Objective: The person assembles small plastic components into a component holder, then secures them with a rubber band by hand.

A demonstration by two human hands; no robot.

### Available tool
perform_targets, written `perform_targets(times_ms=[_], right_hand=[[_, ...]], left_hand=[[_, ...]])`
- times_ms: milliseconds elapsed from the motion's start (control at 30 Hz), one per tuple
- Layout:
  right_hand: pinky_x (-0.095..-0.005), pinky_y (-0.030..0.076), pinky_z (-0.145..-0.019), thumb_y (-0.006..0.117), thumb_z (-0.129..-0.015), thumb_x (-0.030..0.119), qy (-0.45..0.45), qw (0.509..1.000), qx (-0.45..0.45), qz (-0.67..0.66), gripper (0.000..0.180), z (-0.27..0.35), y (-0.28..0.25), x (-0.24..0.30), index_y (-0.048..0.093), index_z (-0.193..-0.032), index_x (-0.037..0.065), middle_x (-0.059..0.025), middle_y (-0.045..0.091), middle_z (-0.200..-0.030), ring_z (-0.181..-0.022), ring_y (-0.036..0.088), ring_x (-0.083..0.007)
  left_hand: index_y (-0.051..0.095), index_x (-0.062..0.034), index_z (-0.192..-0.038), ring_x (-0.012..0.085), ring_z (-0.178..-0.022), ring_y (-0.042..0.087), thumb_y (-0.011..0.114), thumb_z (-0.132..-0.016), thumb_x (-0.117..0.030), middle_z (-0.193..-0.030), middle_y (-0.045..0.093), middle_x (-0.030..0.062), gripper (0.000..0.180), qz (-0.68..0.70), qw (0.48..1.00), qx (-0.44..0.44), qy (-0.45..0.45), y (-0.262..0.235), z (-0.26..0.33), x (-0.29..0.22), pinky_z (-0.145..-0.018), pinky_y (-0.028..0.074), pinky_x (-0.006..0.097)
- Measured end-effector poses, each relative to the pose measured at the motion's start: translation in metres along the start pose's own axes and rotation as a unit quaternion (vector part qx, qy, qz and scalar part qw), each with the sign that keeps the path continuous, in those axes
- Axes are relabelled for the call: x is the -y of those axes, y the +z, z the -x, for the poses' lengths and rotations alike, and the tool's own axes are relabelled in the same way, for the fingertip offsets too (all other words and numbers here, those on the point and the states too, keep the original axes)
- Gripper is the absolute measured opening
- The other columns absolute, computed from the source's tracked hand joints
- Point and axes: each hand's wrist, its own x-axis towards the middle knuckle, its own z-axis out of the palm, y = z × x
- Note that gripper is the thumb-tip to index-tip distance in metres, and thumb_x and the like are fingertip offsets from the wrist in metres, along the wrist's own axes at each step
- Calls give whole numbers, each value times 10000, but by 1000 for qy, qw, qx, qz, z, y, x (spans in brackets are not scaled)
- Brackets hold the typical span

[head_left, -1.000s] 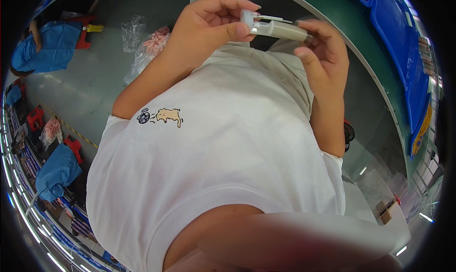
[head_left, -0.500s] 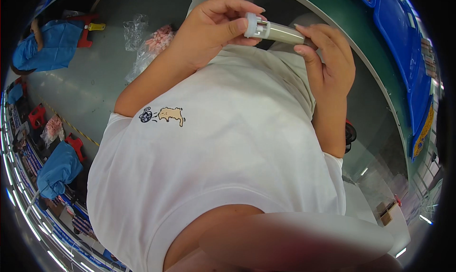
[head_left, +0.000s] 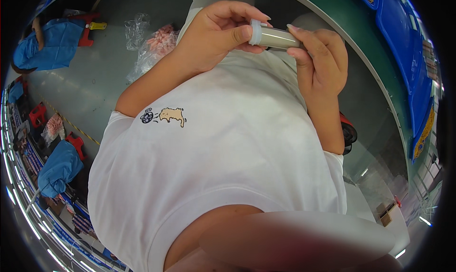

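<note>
Both of my hands are raised at the top of the view, in front of my lap. Between them lies a short, shiny, translucent tube (head_left: 280, 38), tilted slightly down to the right. A pale bluish-white collar (head_left: 256, 32) sits flush on its left end. My left hand (head_left: 221, 32) is closed around the collar, thumb on the near side. My right hand (head_left: 324, 53) pinches the tube's other end between thumb and fingers. Those fingers hide the right tip. What lies inside the tube cannot be made out.
Clear plastic bags with pink pieces (head_left: 161, 42) lie on the floor beyond my left forearm. A person in blue (head_left: 50, 44) sits at the far left. Blue bins (head_left: 396, 39) stand to the right on a green surface with a pale curved edge (head_left: 375, 75).
The white part has slid into the tube; its ribbed section no longer shows between collar and tube. My right hand has moved left, closer to my left hand.
</note>
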Motion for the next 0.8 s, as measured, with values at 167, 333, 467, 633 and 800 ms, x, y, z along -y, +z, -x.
perform_targets(times_ms=[167,333,467,633,800], right_hand=[[-288,445,-596,789,-702,133,-48,999,-14,13,341,-5,4,-5,706,-1013,20,-69,612,-833,-700,558,-202],[-287,453,-591,808,-655,124,-136,988,-14,72,368,-20,-3,-5,714,-994,15,-67,613,-831,-711,571,-197],[-285,451,-577,817,-629,116,-151,986,7,69,375,-27,0,-1,720,-977,13,-63,614,-829,-710,571,-194],[-282,451,-578,818,-625,106,-152,988,28,26,387,-34,7,2,717,-985,8,-63,622,-832,-713,573,-195],[-298,455,-598,813,-618,73,-151,987,52,3,356,-45,13,3,702,-950,6,-72,630,-867,-725,579,-212]], left_hand=[[572,-56,-1206,227,-1070,623,639,-924,-187,-1207,591,126,319,-20,1000,-15,19,2,1,-4,-845,586,358],[526,-52,-1311,219,-1115,597,640,-923,-188,-1210,588,113,427,13,998,-35,43,3,3,-7,-923,554,367],[515,-46,-1325,210,-1107,599,657,-912,-198,-1204,589,106,462,-21,998,-48,33,-2,10,-10,-933,549,373],[524,-45,-1310,198,-1103,597,675,-898,-212,-1186,595,98,470,2,999,-31,25,-11,18,-9,-936,548,370],[504,-51,-1324,197,-1135,582,665,-906,-235,-1225,583,104,484,34,998,-39,40,-15,20,-11,-956,530,363]])
